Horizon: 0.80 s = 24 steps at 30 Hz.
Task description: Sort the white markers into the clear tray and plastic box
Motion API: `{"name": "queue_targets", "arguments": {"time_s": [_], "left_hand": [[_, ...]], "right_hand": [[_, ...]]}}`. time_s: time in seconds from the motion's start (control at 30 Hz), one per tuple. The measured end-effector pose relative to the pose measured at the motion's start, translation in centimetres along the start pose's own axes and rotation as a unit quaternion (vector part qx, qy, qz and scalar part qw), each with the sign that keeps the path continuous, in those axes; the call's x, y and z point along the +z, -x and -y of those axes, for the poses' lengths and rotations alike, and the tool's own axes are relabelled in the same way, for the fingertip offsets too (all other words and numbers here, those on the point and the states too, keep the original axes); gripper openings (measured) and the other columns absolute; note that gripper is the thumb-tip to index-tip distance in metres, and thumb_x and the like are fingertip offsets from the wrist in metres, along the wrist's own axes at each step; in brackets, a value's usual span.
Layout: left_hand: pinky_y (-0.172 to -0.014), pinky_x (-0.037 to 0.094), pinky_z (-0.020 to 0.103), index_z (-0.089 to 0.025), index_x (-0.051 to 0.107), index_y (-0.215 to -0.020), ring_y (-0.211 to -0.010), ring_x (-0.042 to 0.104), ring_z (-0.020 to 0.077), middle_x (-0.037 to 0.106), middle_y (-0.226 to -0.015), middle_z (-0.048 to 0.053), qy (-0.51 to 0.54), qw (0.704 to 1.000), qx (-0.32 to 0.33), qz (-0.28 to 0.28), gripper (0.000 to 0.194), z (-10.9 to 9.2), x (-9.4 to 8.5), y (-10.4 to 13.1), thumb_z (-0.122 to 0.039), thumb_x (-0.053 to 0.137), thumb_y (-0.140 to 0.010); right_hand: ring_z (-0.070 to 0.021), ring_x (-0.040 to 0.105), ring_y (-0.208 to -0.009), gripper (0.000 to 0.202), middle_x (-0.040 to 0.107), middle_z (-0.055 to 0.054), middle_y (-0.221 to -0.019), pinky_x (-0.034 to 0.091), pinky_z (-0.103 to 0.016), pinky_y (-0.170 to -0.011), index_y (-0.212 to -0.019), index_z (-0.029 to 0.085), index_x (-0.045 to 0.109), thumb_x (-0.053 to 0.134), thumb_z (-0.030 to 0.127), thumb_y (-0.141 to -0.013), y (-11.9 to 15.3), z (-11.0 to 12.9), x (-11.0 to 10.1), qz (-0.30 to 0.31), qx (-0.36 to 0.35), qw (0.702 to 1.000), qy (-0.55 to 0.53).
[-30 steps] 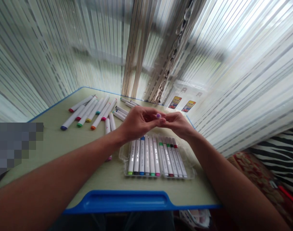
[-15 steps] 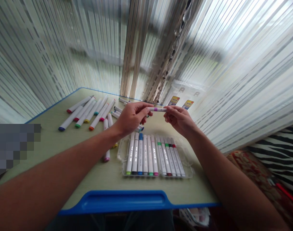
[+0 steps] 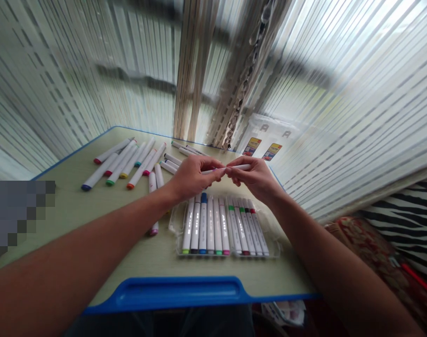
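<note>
Both of my hands are raised above the far side of an open clear plastic case (image 3: pixel 274 249). A slim white marker (image 3: pixel 241 167) lies nearly level between them. My left hand (image 3: pixel 192 177) pinches its left part, and my right hand (image 3: pixel 257 178) grips it from the right with the fingertips close to the left ones. The fingers cover much of the marker, including most of its purple band. Below, a row of white markers (image 3: pixel 210 229) with differently coloured ends fills much of the case.
Loose markers (image 3: pixel 124 161) lie spread over the left of the table (image 3: pixel 73 224), several more behind my left hand. A clear box lid (image 3: pixel 269 126) with yellow labels stands at the back against string curtains (image 3: pixel 139 112). A blue tray edge (image 3: pixel 181 292) runs along the front.
My hands have come closer together, the fingertips now nearly meeting along the marker. The right hand has shifted left and slightly down, and the marker's purple band is now mostly covered.
</note>
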<state>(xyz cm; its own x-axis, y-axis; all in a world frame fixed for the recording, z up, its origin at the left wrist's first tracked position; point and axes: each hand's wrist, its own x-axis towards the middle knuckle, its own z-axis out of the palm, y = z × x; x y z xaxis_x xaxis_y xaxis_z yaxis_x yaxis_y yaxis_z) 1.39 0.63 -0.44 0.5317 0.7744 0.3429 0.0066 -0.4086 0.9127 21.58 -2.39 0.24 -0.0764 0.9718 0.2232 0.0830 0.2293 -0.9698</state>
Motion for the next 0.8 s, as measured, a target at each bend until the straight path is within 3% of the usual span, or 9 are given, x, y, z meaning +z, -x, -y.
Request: {"name": "queue_targets", "arguments": {"time_s": [0.17,0.4,0.67,0.8], "left_hand": [[-0.051,0.048,0.022,-0.009,0.078,-0.099,-0.055,0.056,0.0091,0.07,-0.077,0.005,0.019,1.0,-0.004,-0.014,0.03,0.1,-0.1,-0.2,-0.036,0.075,-0.085],[-0.047,0.045,0.02,-0.011,0.076,-0.099,-0.049,0.054,0.0065,0.067,-0.073,0.003,0.069,0.992,-0.029,-0.097,0.019,0.1,-0.5,-0.8,-0.025,0.068,-0.089],[-0.046,0.045,0.019,-0.01,0.072,-0.103,-0.05,0.054,0.0061,0.069,-0.078,0.003,0.067,0.992,-0.018,-0.109,0.018,0.2,-0.5,-0.8,-0.023,0.069,-0.09],[-0.046,0.046,0.019,-0.01,0.072,-0.1,-0.05,0.055,0.0065,0.07,-0.076,0.004,0.07,0.992,-0.013,-0.102,0.016,0.7,-0.6,-0.9,-0.023,0.066,-0.093]], "right_hand": [[-0.0078,0.051,-0.046,0.031,0.063,0.002,-0.056,0.037,-0.022,-0.042,-0.078,0.017,0.074,0.092,0.04,-0.068,0.0,0.3,0.1,-0.007,0.003,1.0,-0.022],[-0.0078,0.061,-0.05,0.032,0.075,-0.002,-0.071,0.047,-0.02,-0.046,-0.091,0.017,0.077,0.086,0.044,-0.076,-0.5,0.5,-0.4,-0.04,0.006,0.994,-0.103],[-0.0117,0.07,-0.055,0.038,0.077,-0.005,-0.072,0.051,-0.018,-0.045,-0.086,0.016,0.074,0.084,0.051,-0.076,-0.9,0.1,-0.8,-0.089,0.028,0.991,-0.098],[-0.0113,0.07,-0.054,0.041,0.077,-0.005,-0.071,0.051,-0.017,-0.045,-0.082,0.015,0.075,0.088,0.052,-0.07,-0.9,0.1,-0.9,-0.08,0.026,0.992,-0.094]]}}
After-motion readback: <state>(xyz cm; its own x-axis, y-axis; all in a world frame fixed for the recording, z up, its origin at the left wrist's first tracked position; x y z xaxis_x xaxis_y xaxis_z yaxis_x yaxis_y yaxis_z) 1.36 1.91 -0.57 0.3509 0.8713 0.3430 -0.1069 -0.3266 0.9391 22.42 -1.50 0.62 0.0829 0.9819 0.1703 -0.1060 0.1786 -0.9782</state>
